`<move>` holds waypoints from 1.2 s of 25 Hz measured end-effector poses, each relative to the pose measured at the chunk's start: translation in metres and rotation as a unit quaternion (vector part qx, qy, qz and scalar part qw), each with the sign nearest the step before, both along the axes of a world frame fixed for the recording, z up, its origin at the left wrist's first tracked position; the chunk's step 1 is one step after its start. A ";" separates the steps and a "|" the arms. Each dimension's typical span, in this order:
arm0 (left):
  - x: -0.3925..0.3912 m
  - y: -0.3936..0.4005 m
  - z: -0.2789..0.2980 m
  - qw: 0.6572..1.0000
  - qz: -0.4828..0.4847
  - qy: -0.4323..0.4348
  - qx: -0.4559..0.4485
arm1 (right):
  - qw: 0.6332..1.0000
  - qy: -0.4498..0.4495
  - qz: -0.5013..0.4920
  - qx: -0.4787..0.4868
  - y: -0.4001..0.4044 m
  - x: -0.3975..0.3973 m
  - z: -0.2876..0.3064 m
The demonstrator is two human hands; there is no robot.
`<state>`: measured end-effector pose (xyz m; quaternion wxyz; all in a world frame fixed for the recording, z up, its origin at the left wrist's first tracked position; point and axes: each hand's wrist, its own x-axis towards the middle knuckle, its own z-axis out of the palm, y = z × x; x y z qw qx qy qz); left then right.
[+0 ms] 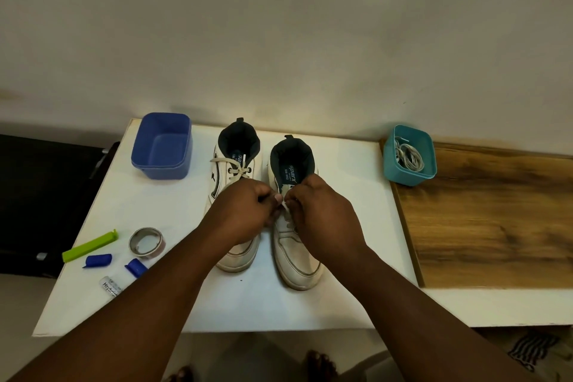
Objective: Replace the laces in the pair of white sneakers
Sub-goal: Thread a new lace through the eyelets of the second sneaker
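Note:
Two white sneakers stand side by side on the white table, toes toward me. The left sneaker has a white lace knotted near its top eyelets. Over the right sneaker both my hands meet at the lacing. My left hand and my right hand each pinch a bit of white lace between fingertips. Most of that lace is hidden under my fingers. A teal bin at the right holds a bundle of pale laces.
A blue tub stands at the table's back left. At the front left lie a green clip, a tape roll, two blue caps and a clear tube. A wooden board sits to the right.

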<state>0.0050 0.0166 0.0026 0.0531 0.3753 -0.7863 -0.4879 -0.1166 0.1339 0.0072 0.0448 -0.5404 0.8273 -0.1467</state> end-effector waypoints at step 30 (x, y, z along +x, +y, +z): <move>-0.001 0.007 0.011 0.976 -0.005 -0.086 -0.201 | 0.980 -0.143 -0.010 -0.140 0.010 -0.032 0.004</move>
